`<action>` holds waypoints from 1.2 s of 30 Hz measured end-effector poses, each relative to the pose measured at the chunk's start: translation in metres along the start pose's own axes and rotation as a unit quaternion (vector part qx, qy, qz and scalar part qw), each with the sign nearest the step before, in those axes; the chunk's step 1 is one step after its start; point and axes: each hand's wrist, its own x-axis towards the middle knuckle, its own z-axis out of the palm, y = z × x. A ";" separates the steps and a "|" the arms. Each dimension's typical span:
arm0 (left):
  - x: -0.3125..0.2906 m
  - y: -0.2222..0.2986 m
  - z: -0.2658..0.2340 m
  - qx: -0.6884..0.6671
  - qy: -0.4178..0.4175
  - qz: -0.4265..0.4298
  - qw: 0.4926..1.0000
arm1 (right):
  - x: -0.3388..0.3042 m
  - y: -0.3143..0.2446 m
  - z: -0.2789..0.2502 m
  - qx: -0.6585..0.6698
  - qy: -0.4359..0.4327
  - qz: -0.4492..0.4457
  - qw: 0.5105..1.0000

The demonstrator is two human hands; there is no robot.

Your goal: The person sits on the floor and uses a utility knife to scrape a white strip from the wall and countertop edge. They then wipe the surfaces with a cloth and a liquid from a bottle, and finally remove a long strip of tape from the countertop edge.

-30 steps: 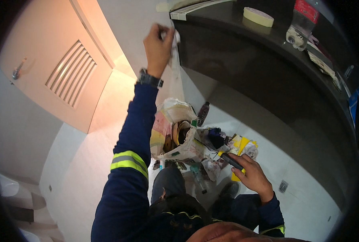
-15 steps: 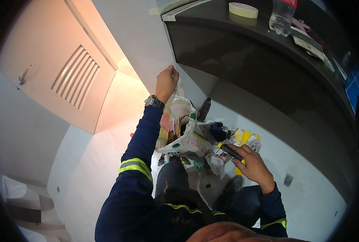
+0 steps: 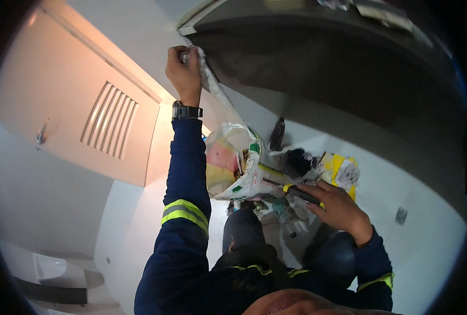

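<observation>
My left hand (image 3: 185,76), raised at the upper left with a watch on its wrist, is closed on the upper end of a white sack (image 3: 244,181). A narrow strip of the sack stretches from my fingers down to its wide-open mouth. Papers and other pieces show inside, too jumbled to name. My right hand (image 3: 341,207) is closed round a black-and-yellow handled tool (image 3: 303,194). Its thin, dark shaft points left across the sack's side; I cannot make out the tip or the exact kind.
A dark bottle (image 3: 277,134) stands beyond the sack. Dark cloth (image 3: 298,163), a yellow package (image 3: 341,170) and a clear plastic bottle (image 3: 288,215) lie on the floor near my legs. A dark counter (image 3: 317,63) curves overhead; a louvred door (image 3: 76,100) is at the left.
My left hand has risen up and left, pulling the sack's end into a longer strip. The tool in my right hand now overlaps the sack's side. The whole view has shifted.
</observation>
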 end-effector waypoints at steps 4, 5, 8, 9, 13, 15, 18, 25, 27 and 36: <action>-0.035 -0.031 0.009 0.030 -0.024 0.014 0.999 | 0.005 -0.001 0.006 -0.009 -0.015 -0.024 1.000; -0.043 -0.041 0.007 0.047 -0.033 0.020 0.998 | 0.008 -0.003 0.009 -0.014 -0.021 -0.028 0.999; -0.067 -0.054 -0.004 0.062 -0.118 -0.001 0.991 | 0.015 -0.011 0.005 0.014 -0.041 -0.069 0.997; -0.074 -0.052 -0.004 0.078 -0.168 -0.021 0.983 | 0.015 -0.008 0.001 0.022 -0.048 -0.059 0.997; -0.093 -0.085 -0.023 -0.009 -0.458 -0.144 0.877 | 0.026 0.035 0.025 0.072 -0.016 -0.049 0.996; -0.117 -0.074 -0.039 -0.282 -0.480 -0.344 0.756 | 0.013 0.045 0.040 0.105 0.033 -0.001 0.994; -0.094 -0.004 -0.093 -0.148 -0.522 -0.279 0.793 | 0.007 0.071 0.106 0.098 0.149 -0.019 0.984; -0.136 0.147 -0.128 -0.056 -0.469 -0.138 0.871 | -0.074 -0.009 0.099 0.143 0.214 0.207 0.944; -0.156 0.173 -0.146 -0.051 -0.568 -0.114 0.813 | -0.115 -0.031 0.121 0.193 0.278 0.301 0.892; -0.128 0.213 -0.258 0.024 -0.730 -0.093 0.676 | -0.454 -0.154 0.123 0.211 0.422 0.720 0.509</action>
